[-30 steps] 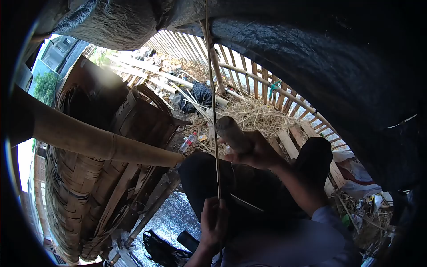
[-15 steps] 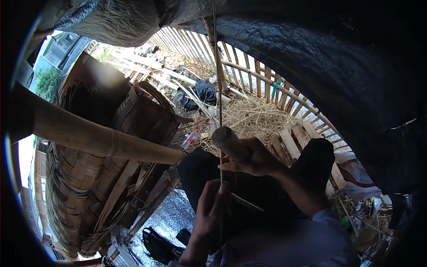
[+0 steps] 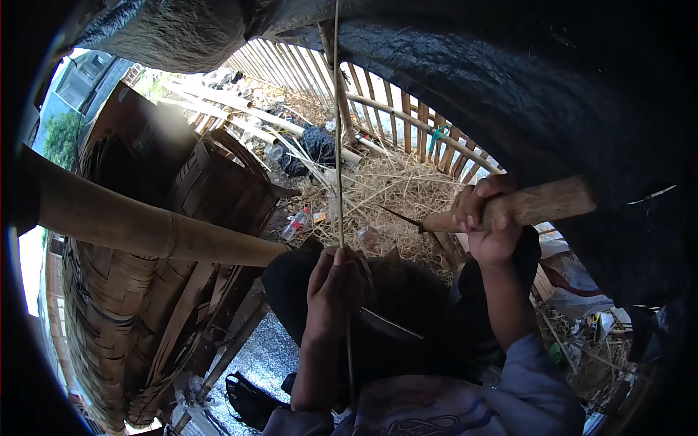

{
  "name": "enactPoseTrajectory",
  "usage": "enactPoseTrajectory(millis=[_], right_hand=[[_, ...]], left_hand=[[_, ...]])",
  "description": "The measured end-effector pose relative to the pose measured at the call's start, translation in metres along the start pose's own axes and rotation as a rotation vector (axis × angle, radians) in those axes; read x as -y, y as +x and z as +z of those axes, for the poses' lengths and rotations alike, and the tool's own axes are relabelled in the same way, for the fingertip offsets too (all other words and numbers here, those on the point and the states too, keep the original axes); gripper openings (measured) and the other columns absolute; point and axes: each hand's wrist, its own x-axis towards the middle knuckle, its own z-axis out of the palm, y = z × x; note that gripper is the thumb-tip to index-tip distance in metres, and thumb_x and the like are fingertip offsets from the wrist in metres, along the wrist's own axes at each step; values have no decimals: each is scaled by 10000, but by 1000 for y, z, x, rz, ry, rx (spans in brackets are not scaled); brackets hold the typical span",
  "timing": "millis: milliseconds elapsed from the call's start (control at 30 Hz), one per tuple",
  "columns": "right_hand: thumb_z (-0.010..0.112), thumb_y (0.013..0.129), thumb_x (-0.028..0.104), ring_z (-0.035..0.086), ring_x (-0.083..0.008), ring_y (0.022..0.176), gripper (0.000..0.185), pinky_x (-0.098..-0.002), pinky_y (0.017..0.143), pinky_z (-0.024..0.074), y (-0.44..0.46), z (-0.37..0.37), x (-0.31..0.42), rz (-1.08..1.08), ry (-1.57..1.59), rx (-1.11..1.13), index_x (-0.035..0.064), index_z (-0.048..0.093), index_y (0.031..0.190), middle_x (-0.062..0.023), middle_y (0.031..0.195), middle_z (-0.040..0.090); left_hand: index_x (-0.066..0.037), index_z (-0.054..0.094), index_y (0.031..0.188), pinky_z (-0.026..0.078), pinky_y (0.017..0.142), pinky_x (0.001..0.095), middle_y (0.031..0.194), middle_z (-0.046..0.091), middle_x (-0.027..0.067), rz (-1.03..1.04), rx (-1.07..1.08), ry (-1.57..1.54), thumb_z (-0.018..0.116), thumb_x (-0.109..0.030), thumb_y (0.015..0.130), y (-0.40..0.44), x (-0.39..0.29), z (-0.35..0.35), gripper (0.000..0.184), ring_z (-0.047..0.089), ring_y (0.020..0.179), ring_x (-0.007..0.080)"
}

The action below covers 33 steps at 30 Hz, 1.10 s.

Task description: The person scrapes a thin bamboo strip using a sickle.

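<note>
A long thin bamboo strip (image 3: pixel 339 156) runs upright through the middle of the view, from the top edge down past my lap. My left hand (image 3: pixel 336 289) is closed around it, with thumb and fingertips pinching it. To the right, my right hand (image 3: pixel 491 225) grips the thick wooden handle of a knife (image 3: pixel 552 203). Its narrow dark blade points left, apart from the strip. A second thin, pale piece (image 3: pixel 391 324) slants across my dark-clothed lap below the left hand; where it begins is hidden.
A thick bamboo pole (image 3: pixel 145 225) crosses from the left towards my knee. Woven bamboo baskets (image 3: pixel 123 312) stand beneath it. Ahead lie a heap of shavings (image 3: pixel 407 192), a plastic bottle (image 3: pixel 295 224) and a slatted fence (image 3: pixel 407 127). Dark sheeting (image 3: pixel 502 87) hangs overhead.
My right hand has swung from beside the strip to the right, turning the knife so its blade shows. My left hand has shifted up and slightly left on the strip.
</note>
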Motion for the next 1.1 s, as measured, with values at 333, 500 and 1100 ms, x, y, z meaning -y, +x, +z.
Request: enactPoseTrajectory(millis=[333,500,1100], right_hand=[[664,787,351,583,-114,532,372,-231,507,505,-12,48,60,-420,75,540,113,460,987,-34,627,584],[664,801,282,554,-151,480,287,-267,471,494,-21,68,61,-462,132,544,82,483,898,-64,587,565],[689,741,143,550,-155,560,180,-308,584,515,-45,82,23,-427,-177,1012,70,524,735,-20,627,515]], left_hand=[[-158,410,815,198,338,175,545,286,-60,-156,151,-317,428,-301,934,13,12,0,186,222,404,27],[-149,390,765,203,311,161,520,312,-44,-192,142,-330,385,-329,947,8,7,4,257,245,377,28],[-160,348,686,225,413,218,556,282,-48,-156,6,-351,327,-368,956,6,8,-26,341,243,448,64]])
